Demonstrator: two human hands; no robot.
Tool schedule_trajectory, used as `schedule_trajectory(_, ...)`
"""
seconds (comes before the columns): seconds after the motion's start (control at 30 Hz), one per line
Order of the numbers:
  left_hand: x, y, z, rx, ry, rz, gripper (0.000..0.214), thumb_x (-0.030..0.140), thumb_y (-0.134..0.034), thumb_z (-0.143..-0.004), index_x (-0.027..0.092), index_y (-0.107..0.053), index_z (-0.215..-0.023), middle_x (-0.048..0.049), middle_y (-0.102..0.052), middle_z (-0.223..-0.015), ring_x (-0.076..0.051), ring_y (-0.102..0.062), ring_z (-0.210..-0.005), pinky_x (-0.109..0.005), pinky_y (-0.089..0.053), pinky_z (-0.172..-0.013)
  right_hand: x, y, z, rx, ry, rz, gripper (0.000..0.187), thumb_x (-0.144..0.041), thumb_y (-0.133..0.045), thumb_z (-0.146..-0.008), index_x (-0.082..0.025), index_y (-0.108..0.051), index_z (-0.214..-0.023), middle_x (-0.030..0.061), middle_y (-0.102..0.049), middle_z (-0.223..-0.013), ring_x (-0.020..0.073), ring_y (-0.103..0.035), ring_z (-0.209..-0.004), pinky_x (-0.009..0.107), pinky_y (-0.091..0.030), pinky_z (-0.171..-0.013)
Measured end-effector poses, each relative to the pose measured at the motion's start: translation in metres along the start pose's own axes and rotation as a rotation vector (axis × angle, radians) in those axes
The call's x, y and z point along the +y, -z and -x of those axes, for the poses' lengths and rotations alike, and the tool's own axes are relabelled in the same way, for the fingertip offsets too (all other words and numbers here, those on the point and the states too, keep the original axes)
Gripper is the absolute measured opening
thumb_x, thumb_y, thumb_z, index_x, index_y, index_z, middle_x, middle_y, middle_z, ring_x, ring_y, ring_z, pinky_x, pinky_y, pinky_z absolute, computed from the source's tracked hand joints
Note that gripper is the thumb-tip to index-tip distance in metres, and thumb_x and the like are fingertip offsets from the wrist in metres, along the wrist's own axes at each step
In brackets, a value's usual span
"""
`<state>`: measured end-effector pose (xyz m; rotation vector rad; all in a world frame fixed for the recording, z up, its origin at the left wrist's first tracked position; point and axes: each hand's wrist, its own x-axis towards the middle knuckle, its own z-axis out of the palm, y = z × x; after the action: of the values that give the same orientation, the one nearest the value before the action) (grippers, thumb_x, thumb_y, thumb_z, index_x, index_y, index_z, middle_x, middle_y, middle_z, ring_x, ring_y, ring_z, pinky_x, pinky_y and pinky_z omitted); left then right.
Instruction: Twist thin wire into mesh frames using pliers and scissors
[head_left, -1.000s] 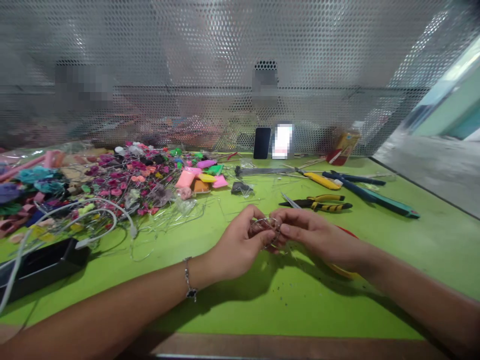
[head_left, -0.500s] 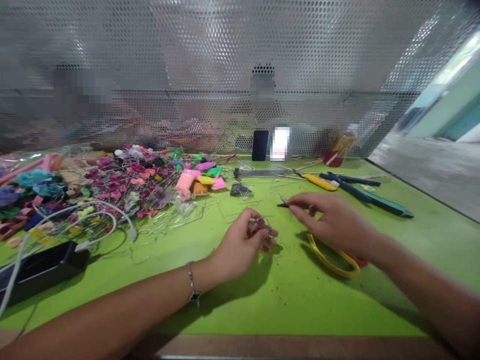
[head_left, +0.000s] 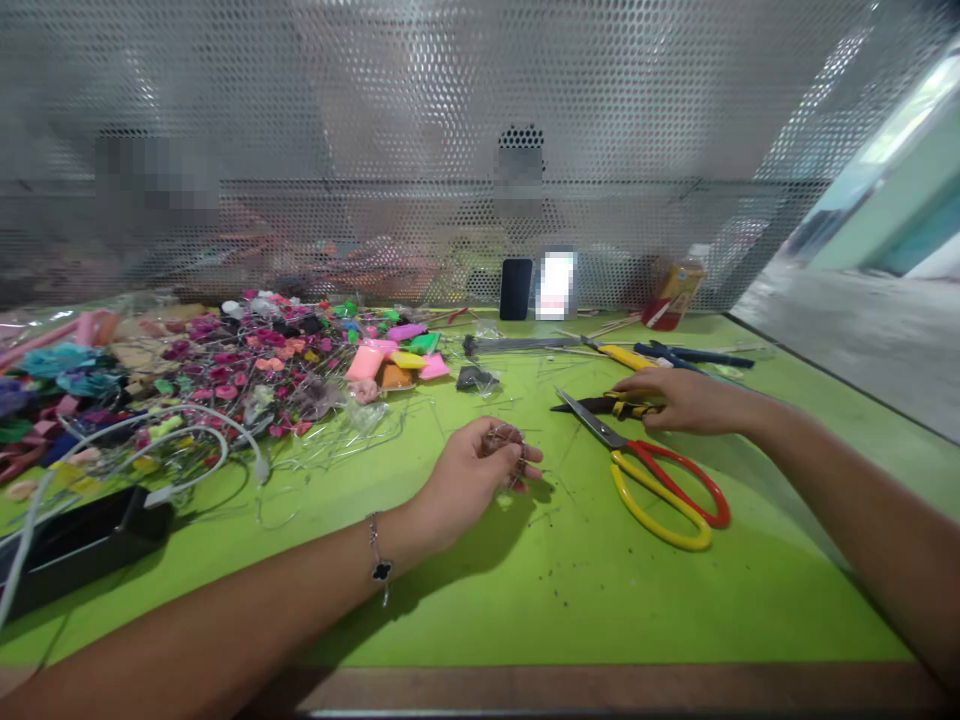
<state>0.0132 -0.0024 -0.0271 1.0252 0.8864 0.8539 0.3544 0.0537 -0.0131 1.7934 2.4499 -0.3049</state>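
My left hand (head_left: 480,470) is closed around a small brownish-pink bundle with thin wires (head_left: 504,438), held a little above the green tabletop. The fingers cover much of it. To the right, my right hand (head_left: 686,400) has its fingers bent over the handles of a dark-tipped tool with yellow on its grip, apparently pliers (head_left: 592,405); part of it lies under the hand. Just in front of that hand, large scissors (head_left: 619,445) with one red and one yellow handle loop lie on the table, blades pointing away to the left.
Wire-stemmed craft flowers (head_left: 255,360) are heaped at the left, beside colourful clay packets (head_left: 390,365). A black box (head_left: 82,550) with a white cable lies front left. Behind stand a dark phone (head_left: 516,288), a bright screen (head_left: 555,285) and a bottle (head_left: 675,292) before a perforated metal panel (head_left: 420,130).
My right hand has moved right and slightly back from the scissor tips to the dark-tipped tool, uncovering the scissors. My left hand still holds the wired bundle, having shifted slightly left.
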Motion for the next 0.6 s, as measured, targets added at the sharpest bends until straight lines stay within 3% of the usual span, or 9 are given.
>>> schedule_trajectory(0.07,0.0,0.0,0.0,-0.005,0.007,0.038,0.009,0.013,-0.069,-0.091,0.014,-0.06,-0.091,-0.0114,-0.077,-0.093,-0.018,-0.077,-0.076,-0.027,-0.058,-0.065,-0.007,0.004,0.001,0.0,-0.057,0.105,0.061,-0.03,-0.064,-0.078,-0.016,-0.067,-0.138,0.017,-0.072,-0.135,0.0364,-0.069,-0.114,0.047,-0.055,-0.09)
schedule_trajectory(0.17,-0.001,0.0,0.001,-0.02,0.016,0.098,0.013,0.014,-0.071,-0.089,0.015,-0.059,-0.091,-0.0114,-0.077,-0.094,-0.019,-0.077,-0.076,-0.028,-0.059,-0.062,-0.017,0.012,0.003,0.005,-0.139,0.269,0.035,-0.032,-0.062,-0.082,-0.019,-0.075,-0.112,0.0154,-0.078,-0.103,0.0341,-0.071,-0.088,0.04,-0.048,-0.069)
schedule_trajectory(0.27,0.0,0.0,0.002,-0.034,0.026,0.15,0.016,0.014,-0.072,-0.088,0.015,-0.06,-0.099,-0.0111,-0.077,-0.094,-0.02,-0.077,-0.077,-0.028,-0.06,-0.062,-0.019,0.019,0.007,0.063,-0.255,0.317,0.018,-0.03,-0.06,-0.085,-0.02,-0.071,-0.094,0.0137,-0.073,-0.085,0.0303,-0.067,-0.072,0.037,-0.04,-0.061)
schedule_trajectory(0.37,0.001,0.0,0.002,-0.046,0.038,0.182,0.017,0.014,-0.072,-0.09,0.014,-0.062,-0.103,-0.011,-0.076,-0.094,-0.02,-0.077,-0.077,-0.028,-0.06,-0.061,-0.015,0.024,0.013,0.133,-0.371,0.32,0.012,-0.023,-0.059,-0.085,-0.019,-0.067,-0.093,0.0134,-0.071,-0.08,0.028,-0.063,-0.063,0.036,-0.037,-0.059)
schedule_trajectory(0.47,0.001,0.0,0.001,-0.051,0.036,0.221,0.01,0.012,-0.069,-0.093,0.014,-0.063,-0.1,-0.0113,-0.076,-0.094,-0.02,-0.077,-0.078,-0.03,-0.063,-0.064,-0.017,0.023,0.019,0.236,-0.359,0.31,0.023,-0.017,-0.051,-0.089,-0.018,-0.065,-0.106,0.0175,-0.073,-0.095,0.0327,-0.067,-0.078,0.038,-0.04,-0.062)
schedule_trajectory(0.6,0.003,-0.002,0.001,-0.018,0.079,0.296,0.008,0.008,-0.064,-0.097,0.014,-0.061,-0.1,-0.0129,-0.078,-0.101,-0.021,-0.079,-0.085,-0.037,-0.066,-0.077,-0.039,0.01,0.018,0.421,-0.107,0.249,0.04,-0.01,-0.045,-0.089,-0.017,-0.06,-0.125,0.0185,-0.069,-0.12,0.0346,-0.064,-0.11,0.042,-0.05,-0.084)
